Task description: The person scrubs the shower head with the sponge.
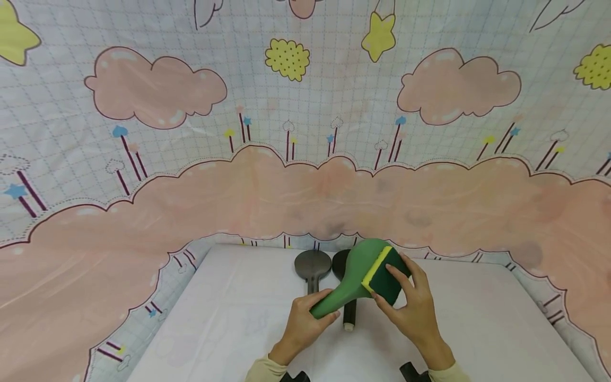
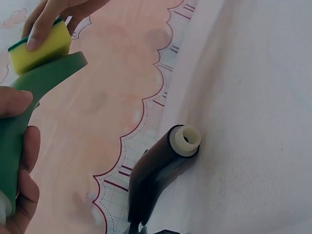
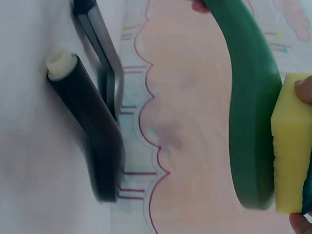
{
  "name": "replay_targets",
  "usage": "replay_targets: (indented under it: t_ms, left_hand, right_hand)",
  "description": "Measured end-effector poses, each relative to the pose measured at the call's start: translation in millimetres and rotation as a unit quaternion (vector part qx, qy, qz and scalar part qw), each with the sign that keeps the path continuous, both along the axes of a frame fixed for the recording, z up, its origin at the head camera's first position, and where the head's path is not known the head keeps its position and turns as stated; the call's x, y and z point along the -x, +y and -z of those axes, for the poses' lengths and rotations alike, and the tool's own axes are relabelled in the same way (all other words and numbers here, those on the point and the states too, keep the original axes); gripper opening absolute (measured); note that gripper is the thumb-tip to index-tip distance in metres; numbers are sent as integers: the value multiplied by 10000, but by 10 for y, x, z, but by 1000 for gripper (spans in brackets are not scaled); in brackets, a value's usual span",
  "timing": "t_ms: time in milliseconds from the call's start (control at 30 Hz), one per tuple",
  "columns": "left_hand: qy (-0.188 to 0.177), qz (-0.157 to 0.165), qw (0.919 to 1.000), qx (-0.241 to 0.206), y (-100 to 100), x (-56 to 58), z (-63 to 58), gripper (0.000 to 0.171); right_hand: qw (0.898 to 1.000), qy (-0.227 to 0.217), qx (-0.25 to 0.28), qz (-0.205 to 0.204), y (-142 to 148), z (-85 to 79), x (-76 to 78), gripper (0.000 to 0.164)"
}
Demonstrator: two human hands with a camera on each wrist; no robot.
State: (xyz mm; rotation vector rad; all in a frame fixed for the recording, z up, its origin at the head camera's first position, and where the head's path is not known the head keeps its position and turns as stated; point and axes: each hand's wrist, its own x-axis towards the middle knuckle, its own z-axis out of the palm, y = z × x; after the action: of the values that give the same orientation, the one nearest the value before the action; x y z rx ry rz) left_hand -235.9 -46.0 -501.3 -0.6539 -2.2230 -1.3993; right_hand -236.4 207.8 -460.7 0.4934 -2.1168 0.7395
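Observation:
A green handheld shower head (image 1: 359, 269) is held tilted over the white table by my left hand (image 1: 299, 324), whose fingers and thumb wrap its handle. In my right hand (image 1: 416, 310) is a sponge (image 1: 392, 276), yellow with a dark green scouring side, pinched between thumb and fingers. Its yellow side (image 3: 291, 146) lies against the broad head of the green shower head (image 3: 253, 122) in the right wrist view. The left wrist view also shows the sponge (image 2: 46, 48) resting along that head.
Behind the green one, a black shower head (image 1: 350, 314) lies on the white table (image 1: 229, 318), its pale connector end toward me. A dark grey shower head (image 1: 312, 263) lies just left of it. A patterned cloth backdrop (image 1: 305, 201) rises behind the table.

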Motion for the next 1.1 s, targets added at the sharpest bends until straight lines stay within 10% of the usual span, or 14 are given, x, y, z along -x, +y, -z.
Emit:
replay_targets:
  t_ms: [433, 1100]
  left_hand:
    - [-990, -148, 9899, -1003, -11, 22, -41, 45]
    - [-2108, 287, 9599, -1826, -14, -4, -162, 47]
  right_hand:
    - [9990, 3, -398, -206, -179, 30, -50, 67]
    - [9984, 305, 466, -118, 1, 1, 30, 62]
